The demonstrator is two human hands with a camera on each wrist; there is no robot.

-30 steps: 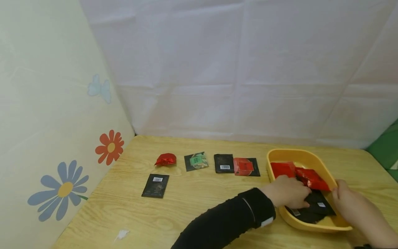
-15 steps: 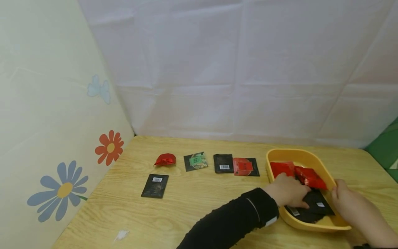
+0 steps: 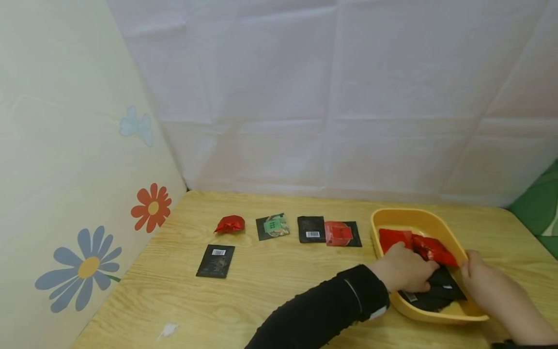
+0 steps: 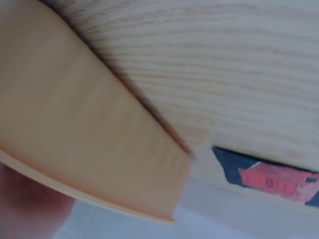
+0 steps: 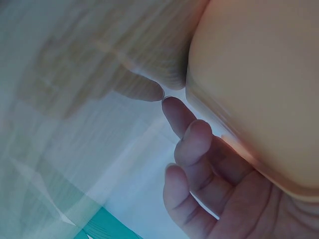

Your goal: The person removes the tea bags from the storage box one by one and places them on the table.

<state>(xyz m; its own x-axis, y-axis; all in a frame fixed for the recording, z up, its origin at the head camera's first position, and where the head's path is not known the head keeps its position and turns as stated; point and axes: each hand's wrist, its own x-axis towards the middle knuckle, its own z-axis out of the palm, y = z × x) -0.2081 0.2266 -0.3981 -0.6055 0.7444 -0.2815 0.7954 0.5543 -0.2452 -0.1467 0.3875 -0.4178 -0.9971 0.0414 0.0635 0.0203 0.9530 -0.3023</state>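
Observation:
In the head view a yellow plastic basket (image 3: 418, 315) holds red packets (image 3: 431, 248) and black sachets with white barcode labels. My left hand (image 3: 403, 269) reaches over its left side, thumb and forefinger pinching a black sachet (image 3: 446, 286); its other fingertips are hidden. My right hand (image 3: 488, 283) grips the basket's right rim, thumb over the edge. From the right wrist its fingers (image 5: 194, 144) show curled under the rim, against the outer wall. The left wrist view has the basket's outer wall (image 4: 94, 124), with part of my left hand (image 4: 32, 199) blurred beyond the rim.
Left of the basket on the wooden table (image 3: 270, 286) lie a red-and-black sachet (image 3: 342, 234), a black sachet (image 3: 311, 229), a green-labelled sachet (image 3: 272, 226), a red foil packet (image 3: 229, 224) and another black sachet (image 3: 215, 261). A white scrap (image 3: 168, 330) lies near the front.
Both hands stay at the basket with almost no movement. The upper black sachet under my left hand has tilted, its barcode label now looking thinner. The view has shifted slightly.

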